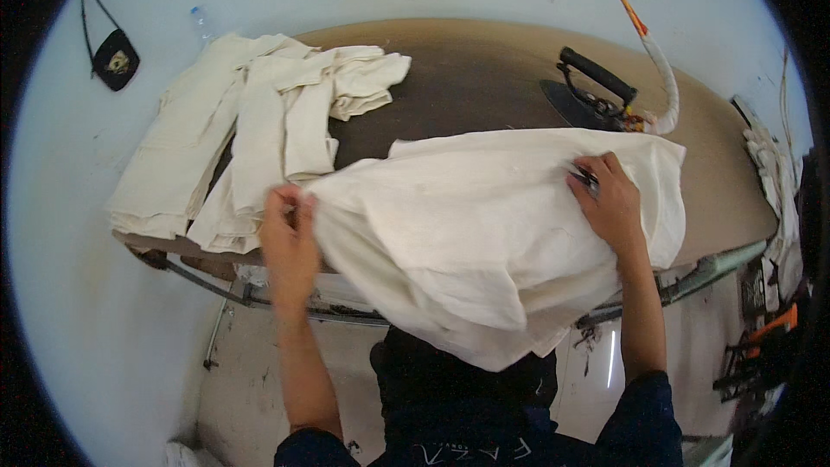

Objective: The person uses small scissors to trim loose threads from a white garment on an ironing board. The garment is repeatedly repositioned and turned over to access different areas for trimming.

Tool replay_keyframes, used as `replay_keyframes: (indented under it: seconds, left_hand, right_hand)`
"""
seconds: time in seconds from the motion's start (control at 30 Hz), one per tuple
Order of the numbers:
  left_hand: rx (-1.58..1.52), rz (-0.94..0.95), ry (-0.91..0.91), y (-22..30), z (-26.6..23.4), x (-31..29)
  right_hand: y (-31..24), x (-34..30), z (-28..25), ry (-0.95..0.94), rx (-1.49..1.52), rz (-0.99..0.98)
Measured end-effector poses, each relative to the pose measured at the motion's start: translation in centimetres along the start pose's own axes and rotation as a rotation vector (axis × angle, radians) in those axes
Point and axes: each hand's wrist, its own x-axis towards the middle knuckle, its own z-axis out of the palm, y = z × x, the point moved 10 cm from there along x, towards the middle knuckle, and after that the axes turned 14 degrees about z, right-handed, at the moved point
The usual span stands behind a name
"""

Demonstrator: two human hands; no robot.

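Observation:
A large cream cloth (pixel 475 233) lies spread over the near edge of a brown ironing table (pixel 484 78), part of it hanging down over the front. My left hand (pixel 290 242) grips the cloth's left edge, pinching a fold. My right hand (pixel 609 199) presses on the cloth's upper right part, fingers curled into the fabric near its corner. A black flat iron (pixel 592 91) rests on the table just beyond my right hand, apart from the cloth.
A pile of cream cloths (pixel 251 138) lies on the table's left end. A wrapped cord (pixel 657 69) rises from the iron. A small black pouch (pixel 115 59) hangs on the wall at left. More cloths (pixel 774 182) lie at the right.

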Motion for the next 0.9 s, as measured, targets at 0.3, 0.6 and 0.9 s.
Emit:
replay_keyframes:
  seconds: [0.3,0.6,0.9]
  left_hand:
    - [0.392,0.039,-0.175,1.6,0.6,1.7]
    - [0.413,0.335,-0.443,4.3,9.9,-2.0]
    - [0.186,0.309,-0.157,4.5,6.8,-0.4]
  right_hand:
    - [-0.2,2.2,1.6,-0.166,0.081,-0.043]
    - [-0.7,2.4,1.4,-0.132,0.057,-0.010]
    - [-4.8,-2.6,-1.5,-0.175,0.192,-0.238]
